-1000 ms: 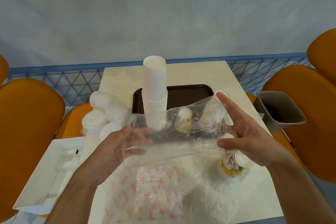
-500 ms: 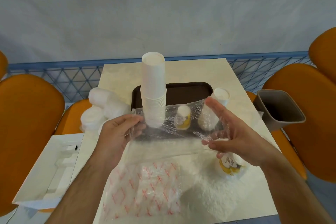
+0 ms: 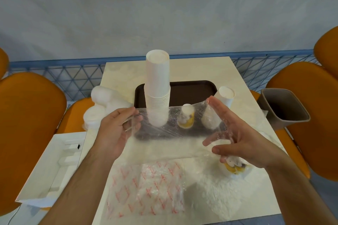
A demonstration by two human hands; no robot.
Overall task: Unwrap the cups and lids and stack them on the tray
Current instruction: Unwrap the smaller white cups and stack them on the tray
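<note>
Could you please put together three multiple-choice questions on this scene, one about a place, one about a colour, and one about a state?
1. Where does the tall stack of white cups stand?
A. in the grey bin
B. on the dark brown tray
C. on an orange chair

2. What colour is the print on the flat plastic bag lying at the near edge of the table?
A. red
B. green
C. black

3. What is happening with the clear plastic wrap?
A. it lies crumpled in the bin
B. it is sealed round the tall stack
C. it is stretched between the two hands

Answers:
1 B, the tall stack of white cups rises from the left part of the dark brown tray.
2 A, the flat plastic bag bears red marks.
3 C, the left hand grips one end of the clear plastic wrap and the spread right hand carries the other.
</note>
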